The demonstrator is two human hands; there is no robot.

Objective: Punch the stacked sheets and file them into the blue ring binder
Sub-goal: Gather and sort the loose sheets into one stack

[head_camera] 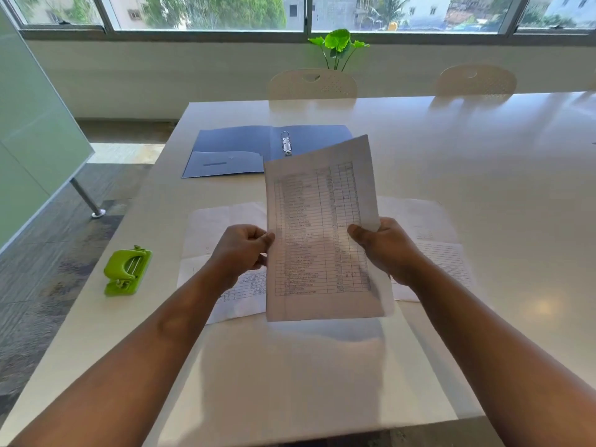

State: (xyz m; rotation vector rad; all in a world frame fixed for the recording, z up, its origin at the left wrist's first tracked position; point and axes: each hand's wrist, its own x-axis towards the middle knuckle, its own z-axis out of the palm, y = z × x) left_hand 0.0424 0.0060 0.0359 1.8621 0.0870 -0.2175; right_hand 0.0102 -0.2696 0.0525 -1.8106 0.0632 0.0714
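Both hands, left grip [240, 250] and right grip [385, 250], pinch the white printed sheets [322, 233] (upright, side edges) above the white counter [483, 162]; the open blue ring binder [238, 148] lies beyond.

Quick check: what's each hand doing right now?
Left hand: pinching the left edge of the printed sheets, held up off the table.
Right hand: gripping the right edge of the same sheets.
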